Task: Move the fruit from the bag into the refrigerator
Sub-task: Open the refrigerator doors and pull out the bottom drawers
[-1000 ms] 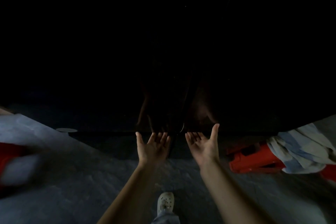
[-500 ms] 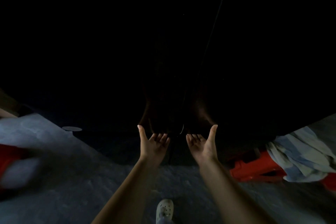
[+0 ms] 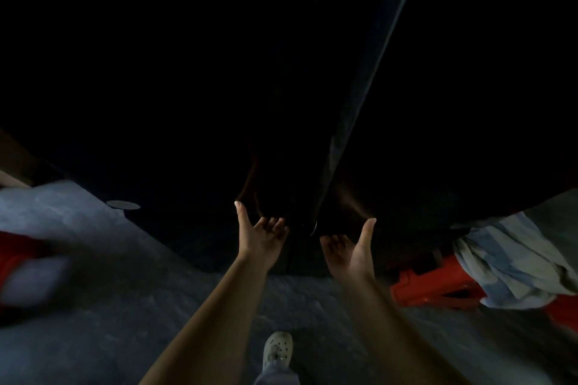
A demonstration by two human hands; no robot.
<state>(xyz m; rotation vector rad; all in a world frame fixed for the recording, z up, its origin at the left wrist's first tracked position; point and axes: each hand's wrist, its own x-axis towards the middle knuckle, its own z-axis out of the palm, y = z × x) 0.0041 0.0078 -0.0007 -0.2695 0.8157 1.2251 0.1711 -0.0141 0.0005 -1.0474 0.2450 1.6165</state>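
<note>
Palms up, fingers loosely apart and holding nothing, the left grip [image 3: 259, 237] and right grip [image 3: 347, 250] flank the near end of the pale seam [image 3: 359, 87] splitting the tall dark refrigerator [image 3: 187, 103], equally close; fruit and bag are out of sight.

text: none legible | labels: none | brands: none | numbers: none | frame too dark
</note>
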